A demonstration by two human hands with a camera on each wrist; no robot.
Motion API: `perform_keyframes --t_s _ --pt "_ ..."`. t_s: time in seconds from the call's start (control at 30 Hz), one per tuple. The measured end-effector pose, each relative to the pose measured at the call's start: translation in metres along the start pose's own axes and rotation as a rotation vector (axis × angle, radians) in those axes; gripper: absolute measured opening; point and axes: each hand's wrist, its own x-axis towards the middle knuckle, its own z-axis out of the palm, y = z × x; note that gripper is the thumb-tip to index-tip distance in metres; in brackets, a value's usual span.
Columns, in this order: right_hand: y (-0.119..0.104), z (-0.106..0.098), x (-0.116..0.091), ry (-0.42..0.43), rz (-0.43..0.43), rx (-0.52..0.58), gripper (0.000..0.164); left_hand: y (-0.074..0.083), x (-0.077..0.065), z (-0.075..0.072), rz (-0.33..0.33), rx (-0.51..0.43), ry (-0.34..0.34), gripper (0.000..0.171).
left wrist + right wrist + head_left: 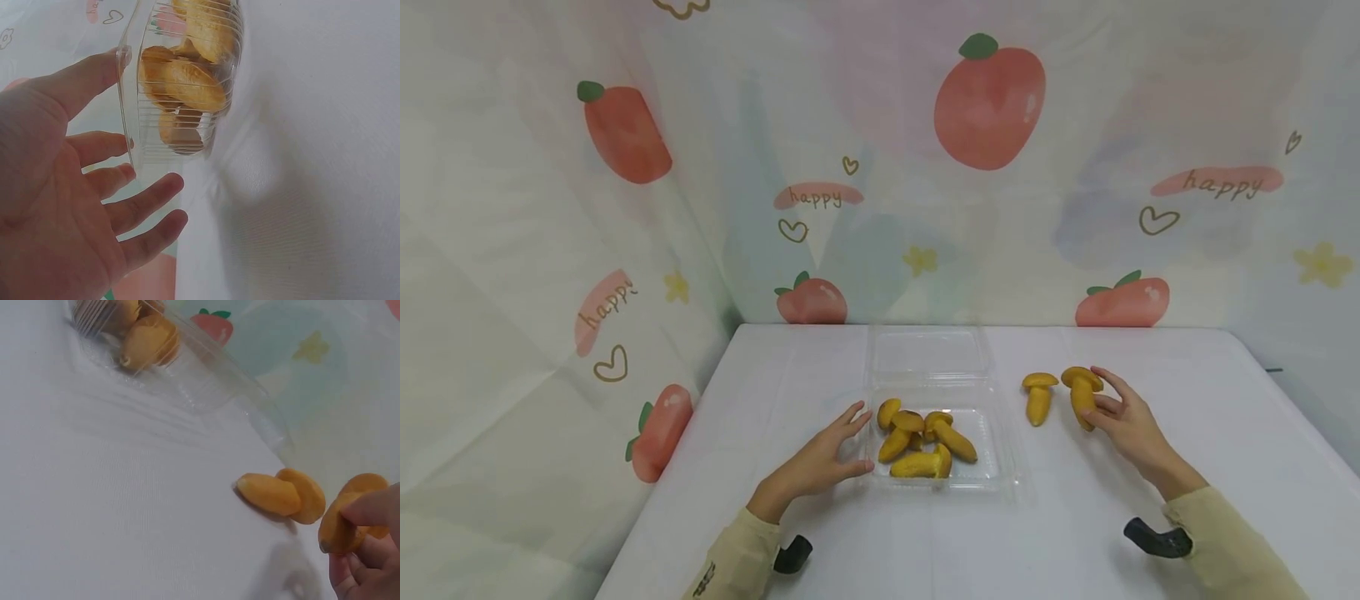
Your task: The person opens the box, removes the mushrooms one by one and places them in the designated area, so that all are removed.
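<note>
Our left hand (816, 460), fingers spread, touches the box (988, 433), likely steadying it; our right hand (1138, 432) pinches a mushroom (1081, 402) by its stem.

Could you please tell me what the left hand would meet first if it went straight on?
The left hand would likely meet the clear container first, at its left side; depth leaves contact unclear.

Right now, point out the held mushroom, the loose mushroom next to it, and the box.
Held mushroom (1081, 398): head view, on the stem.
Loose mushroom (1038, 405): head view, on the stem.
Box (982, 427): head view, on its bare floor.
</note>
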Motion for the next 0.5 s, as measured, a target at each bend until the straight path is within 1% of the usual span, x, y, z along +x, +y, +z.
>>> perform_keyframes --t_s 0.2,0.5 --pt "0.014 -0.005 0.005 0.006 0.059 -0.070 0.075 0.001 0.001 -0.001 0.004 0.008 -0.005 0.079" --pt "0.020 -0.003 0.009 0.005 0.065 -0.130 0.073 -0.001 0.001 0.000 -0.001 0.017 -0.003 0.078"
